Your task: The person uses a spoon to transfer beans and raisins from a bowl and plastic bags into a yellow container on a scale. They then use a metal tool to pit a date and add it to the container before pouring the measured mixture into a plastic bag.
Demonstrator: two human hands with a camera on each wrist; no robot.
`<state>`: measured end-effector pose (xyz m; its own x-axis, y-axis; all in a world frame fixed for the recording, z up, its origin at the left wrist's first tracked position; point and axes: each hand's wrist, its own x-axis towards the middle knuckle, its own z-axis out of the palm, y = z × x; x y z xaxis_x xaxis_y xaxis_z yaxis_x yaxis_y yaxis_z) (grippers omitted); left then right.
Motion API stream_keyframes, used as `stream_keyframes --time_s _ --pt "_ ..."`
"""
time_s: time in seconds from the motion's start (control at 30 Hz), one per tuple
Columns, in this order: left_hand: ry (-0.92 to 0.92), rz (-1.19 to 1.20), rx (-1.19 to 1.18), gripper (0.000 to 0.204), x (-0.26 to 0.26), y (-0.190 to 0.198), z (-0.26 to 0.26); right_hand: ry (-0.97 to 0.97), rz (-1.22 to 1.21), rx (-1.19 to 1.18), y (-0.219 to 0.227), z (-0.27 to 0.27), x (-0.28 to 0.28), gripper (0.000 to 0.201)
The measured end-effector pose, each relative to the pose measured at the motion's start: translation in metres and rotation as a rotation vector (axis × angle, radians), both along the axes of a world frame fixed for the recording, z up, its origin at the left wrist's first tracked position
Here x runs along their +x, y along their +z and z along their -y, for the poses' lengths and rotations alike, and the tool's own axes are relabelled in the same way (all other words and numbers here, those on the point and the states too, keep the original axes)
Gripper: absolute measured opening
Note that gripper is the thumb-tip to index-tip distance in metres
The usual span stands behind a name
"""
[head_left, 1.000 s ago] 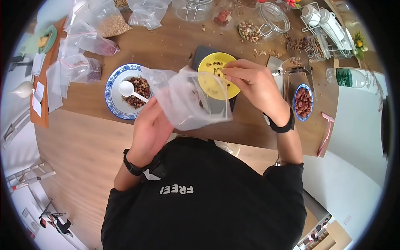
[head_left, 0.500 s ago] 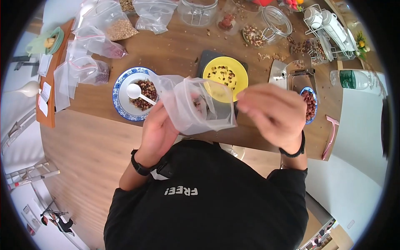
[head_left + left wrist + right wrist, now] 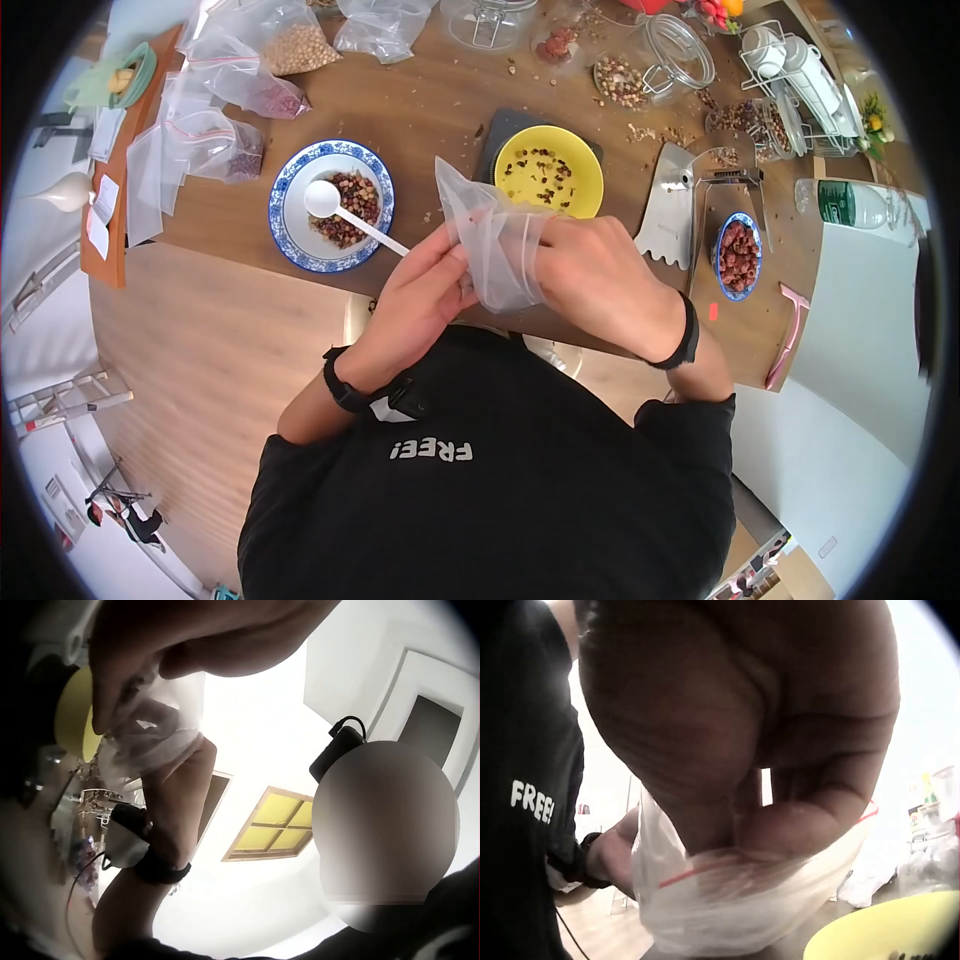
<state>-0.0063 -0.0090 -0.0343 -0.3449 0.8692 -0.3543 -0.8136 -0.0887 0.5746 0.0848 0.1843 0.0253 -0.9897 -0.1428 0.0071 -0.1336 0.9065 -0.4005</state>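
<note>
My left hand (image 3: 425,295) grips a translucent zip bag (image 3: 500,275) in front of my chest, thumb and fingers on its side. My right hand (image 3: 605,275) reaches into the bag's mouth. In the right wrist view its thumb and fingers come together past the red zip line of the bag (image 3: 720,922); I cannot tell whether they pinch anything. Just beyond the hands, a yellow bowl (image 3: 515,192) with small dark dried pieces sits on a dark flat base (image 3: 492,140). Left of the bag is a blue-rimmed bowl (image 3: 285,230) of mixed dried bits, a white spoon (image 3: 322,198) lying across it.
To the right are a metal plate with a wavy edge (image 3: 665,210), a small dish of reddish dried fruit (image 3: 738,255), a pink tool (image 3: 790,335) and a bottle (image 3: 835,202). Glass jars (image 3: 680,55) and filled bags (image 3: 300,48) line the back. Crumbs dot the table.
My right hand has gone from pinching over the yellow bowl, back toward me, then left into the bag's mouth. The bag, wide and tilted before, now looks narrower and stands more upright.
</note>
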Motion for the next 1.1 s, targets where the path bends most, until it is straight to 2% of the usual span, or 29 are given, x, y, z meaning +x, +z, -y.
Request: stream_keyframes --time_s 0.07,0.17,0.3,0.37,0.4,0.47,0.53,0.6,0.63,0.77,0.9,0.97,1.0,1.07,1.1 --pt "-0.016 0.004 -0.001 0.044 0.0 -0.003 0.001 0.069 -0.018 -0.131 -0.002 -0.008 0.0 0.018" --pt "-0.052 0.0 -0.038 0.044 0.0 -0.002 0.003 0.083 -0.015 -0.184 0.006 -0.009 -0.001 0.019" --pt "-0.022 -0.027 -0.001 0.043 -0.004 -0.002 0.003 0.093 -0.081 -0.092 -0.003 -0.011 0.007 0.019" --pt "0.008 -0.012 0.021 0.043 -0.006 -0.004 0.004 0.025 -0.154 -0.236 -0.007 -0.018 0.009 0.017" --pt "0.064 -0.01 0.003 0.043 -0.007 -0.004 0.003 0.024 -0.158 -0.234 -0.005 -0.019 0.01 0.017" --pt "0.122 -0.009 -0.013 0.042 -0.009 -0.004 0.004 -0.114 -0.317 -0.467 0.005 -0.021 0.012 0.014" --pt "0.206 -0.025 0.018 0.043 -0.013 -0.005 0.008 -0.183 -0.321 -0.441 0.013 -0.027 0.015 0.013" --pt "0.215 -0.028 0.015 0.044 -0.018 -0.003 0.01 -0.345 -0.395 -0.328 0.011 -0.036 0.013 0.013" --pt "0.239 -0.044 0.008 0.045 -0.021 -0.003 0.012 -0.367 -0.372 -0.312 0.004 -0.04 0.011 0.013" --pt "0.275 -0.063 0.011 0.046 -0.025 0.0 0.015 -0.294 -0.219 -0.118 -0.025 -0.05 0.007 0.016" --pt "0.304 -0.055 0.006 0.045 -0.024 0.004 0.015 -0.403 -0.271 -0.213 -0.016 -0.049 0.009 0.015" --pt "0.306 -0.041 0.02 0.045 -0.022 -0.002 0.014 -0.443 -0.306 -0.271 0.002 -0.045 0.011 0.023" --pt "0.306 -0.032 0.036 0.044 -0.024 -0.004 0.014 -0.427 -0.313 -0.271 0.007 -0.042 0.012 0.023" --pt "0.301 -0.033 0.042 0.043 -0.022 -0.003 0.011 -0.25 -0.394 -0.278 0.016 -0.032 0.011 0.031" --pt "0.276 -0.021 0.044 0.043 -0.021 -0.002 0.009 -0.221 -0.362 -0.291 0.021 -0.025 0.007 0.033"
